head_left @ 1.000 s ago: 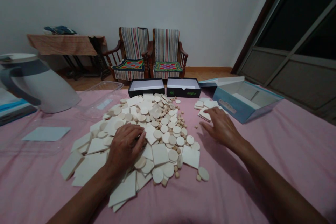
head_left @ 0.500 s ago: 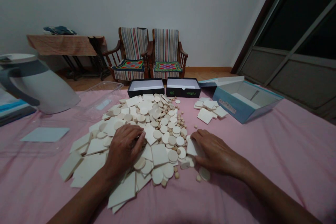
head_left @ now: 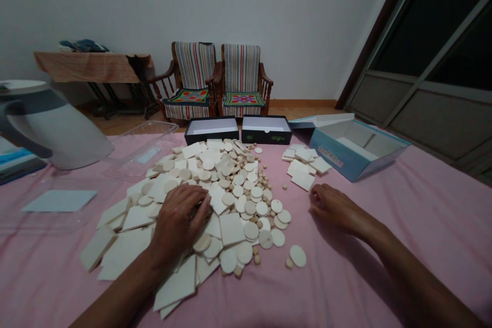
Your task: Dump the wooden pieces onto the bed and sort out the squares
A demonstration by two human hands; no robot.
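Observation:
A big heap of pale wooden pieces (head_left: 226, 184), squares, discs and small pegs, lies on the pink cloth (head_left: 384, 189). My left hand (head_left: 179, 218) rests palm down on the near side of the heap, with its fingers stretched over square tiles and discs. My right hand (head_left: 334, 207) lies low on the bare cloth to the right of the heap, fingers loosely spread and nothing in it. Just beyond it is a small stack of square tiles (head_left: 303, 166). One loose disc (head_left: 298, 255) lies near the front edge of the heap.
Two open black boxes (head_left: 211, 129) (head_left: 267, 129) stand behind the heap, and an open blue box (head_left: 353, 151) stands at the right. A clear plastic container (head_left: 148, 146), a white jug (head_left: 49, 125) and a blue sheet (head_left: 59, 200) are at the left. Two striped chairs (head_left: 219, 82) stand by the wall.
My right hand came from the square stack to the heap's right edge, picked up a square tile, and now lies bare on the cloth; the stack holds one more tile. My left hand stayed put.

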